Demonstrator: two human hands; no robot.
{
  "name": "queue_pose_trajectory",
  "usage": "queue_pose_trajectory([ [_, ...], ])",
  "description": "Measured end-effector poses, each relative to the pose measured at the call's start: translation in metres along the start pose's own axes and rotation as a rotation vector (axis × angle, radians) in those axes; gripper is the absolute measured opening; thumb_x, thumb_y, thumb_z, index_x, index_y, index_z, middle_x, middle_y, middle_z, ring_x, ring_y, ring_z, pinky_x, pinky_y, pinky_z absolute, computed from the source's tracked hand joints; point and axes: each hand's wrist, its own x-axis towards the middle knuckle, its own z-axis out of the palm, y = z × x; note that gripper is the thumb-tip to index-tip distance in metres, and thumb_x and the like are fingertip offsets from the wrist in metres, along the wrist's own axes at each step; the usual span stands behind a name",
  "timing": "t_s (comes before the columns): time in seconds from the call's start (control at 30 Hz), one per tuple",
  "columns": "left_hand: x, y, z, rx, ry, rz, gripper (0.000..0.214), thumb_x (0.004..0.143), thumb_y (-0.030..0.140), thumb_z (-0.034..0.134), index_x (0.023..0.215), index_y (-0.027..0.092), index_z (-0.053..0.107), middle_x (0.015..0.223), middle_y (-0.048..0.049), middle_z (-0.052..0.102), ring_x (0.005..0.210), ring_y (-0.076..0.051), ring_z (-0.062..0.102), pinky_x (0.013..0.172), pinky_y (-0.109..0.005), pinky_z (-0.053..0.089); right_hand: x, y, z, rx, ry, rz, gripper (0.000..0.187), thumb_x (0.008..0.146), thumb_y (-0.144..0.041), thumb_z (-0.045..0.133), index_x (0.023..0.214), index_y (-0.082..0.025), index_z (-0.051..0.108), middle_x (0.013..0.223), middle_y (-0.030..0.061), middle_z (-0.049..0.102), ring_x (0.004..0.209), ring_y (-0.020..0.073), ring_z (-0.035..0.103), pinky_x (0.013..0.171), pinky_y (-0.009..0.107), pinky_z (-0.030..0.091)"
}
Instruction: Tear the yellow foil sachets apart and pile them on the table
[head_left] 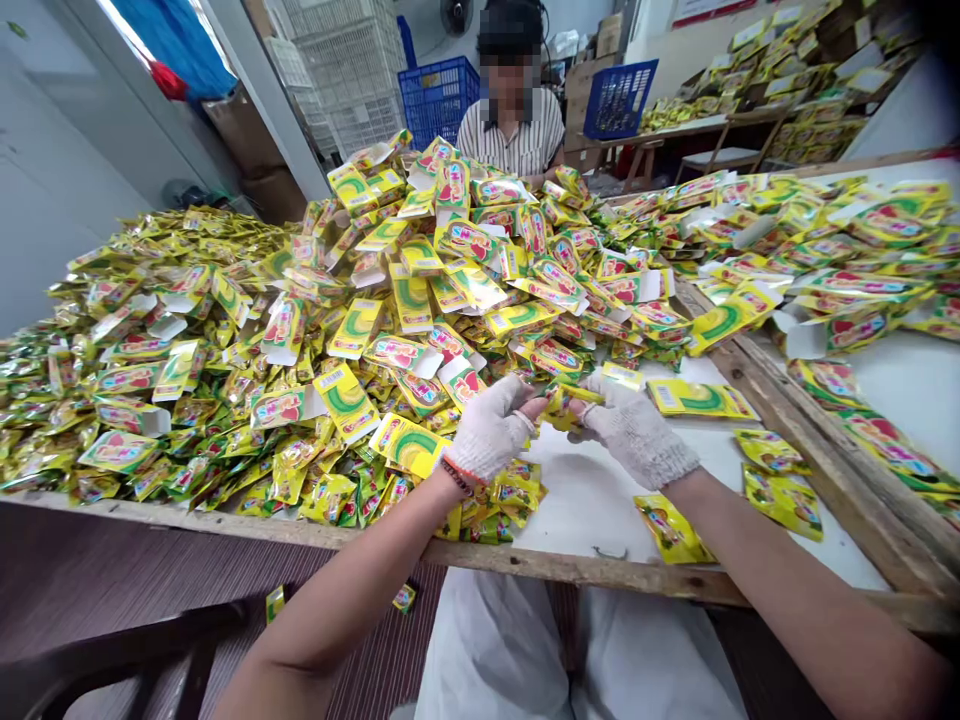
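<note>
Both my hands wear white knit gloves and meet above the white table top (592, 500). My left hand (491, 430) is closed, its fingers pinching the left end of a small yellow sachet (564, 405). My right hand (630, 430) is closed on the right end of that same sachet. A flat yellow carton (701, 398) lies just right of my right hand. A big heap of yellow cartons and sachets (420, 290) rises right behind my hands. Loose sachets (514, 490) lie under my left wrist.
A person in a striped shirt (514, 135) sits across the heap. A wooden rail (817, 440) divides this table from another one on the right, also strewn with packs. Blue crates (439, 95) and white crates stand at the back. A wooden edge (570, 568) runs along the front.
</note>
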Motion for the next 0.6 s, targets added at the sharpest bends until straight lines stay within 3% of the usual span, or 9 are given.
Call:
queue_pose_trajectory([
  [0.07,-0.003,0.004,-0.018,0.468,0.162,-0.016,0.043,0.085,0.061,0.05,0.099,0.02,0.056,0.093,-0.0096,0.066,0.091,-0.025,0.064,0.077,-0.034,0.049,0.002,-0.001,0.001,0.001,0.083,-0.002,0.023,0.077,-0.033,0.065,0.093,-0.019,0.056,0.089,0.0067,0.068,0.063,0.0154,0.061,0.053,0.028,0.053],
  [0.13,0.001,0.005,-0.032,0.793,0.256,-0.14,0.053,0.084,0.068,0.046,0.107,0.021,0.054,0.095,-0.0123,0.067,0.095,-0.031,0.065,0.079,-0.039,0.047,0.004,-0.002,0.001,-0.04,0.139,-0.024,0.02,0.077,-0.031,0.064,0.09,-0.019,0.055,0.081,0.0048,0.067,0.058,0.0139,0.059,0.049,0.026,0.05],
  [0.23,0.014,0.001,-0.037,0.952,0.217,-0.312,0.064,0.079,0.072,0.047,0.116,0.02,0.05,0.094,-0.0145,0.068,0.093,-0.037,0.067,0.077,-0.044,0.048,0.004,-0.004,0.002,-0.099,0.139,-0.059,0.019,0.076,-0.031,0.065,0.088,-0.018,0.057,0.074,0.0031,0.065,0.054,0.0125,0.056,0.046,0.024,0.047],
  [0.3,0.021,0.0,-0.033,0.973,0.177,-0.334,0.07,0.074,0.069,0.055,0.121,0.019,0.046,0.099,-0.0166,0.068,0.094,-0.038,0.067,0.076,-0.046,0.048,0.001,-0.006,0.002,-0.115,0.136,-0.071,0.019,0.077,-0.032,0.065,0.088,-0.018,0.058,0.073,0.003,0.064,0.053,0.0119,0.055,0.046,0.023,0.046],
  [0.37,0.023,0.002,-0.027,0.962,0.133,-0.29,0.072,0.072,0.06,0.061,0.127,0.018,0.042,0.101,-0.0163,0.068,0.094,-0.036,0.067,0.077,-0.044,0.049,-0.003,-0.008,0.0,-0.109,0.161,-0.069,0.021,0.077,-0.034,0.065,0.09,-0.018,0.059,0.076,0.0036,0.065,0.056,0.0125,0.056,0.048,0.024,0.047],
  [0.47,0.014,0.01,-0.02,0.917,0.073,-0.081,0.073,0.07,0.045,0.066,0.132,0.018,0.038,0.102,-0.0133,0.066,0.095,-0.032,0.066,0.078,-0.04,0.049,-0.008,-0.013,-0.005,-0.098,0.219,-0.104,0.026,0.076,-0.034,0.066,0.096,-0.018,0.06,0.083,0.0047,0.067,0.064,0.015,0.06,0.053,0.025,0.05],
  [0.6,0.0,0.015,-0.01,0.87,0.011,0.231,0.049,0.068,0.035,0.066,0.113,0.022,0.053,0.11,-0.0105,0.058,0.102,-0.029,0.059,0.083,-0.038,0.049,-0.008,-0.017,-0.014,-0.067,0.251,-0.232,0.028,0.079,-0.037,0.063,0.101,-0.019,0.061,0.087,0.0046,0.069,0.071,0.0168,0.064,0.06,0.027,0.051],
])
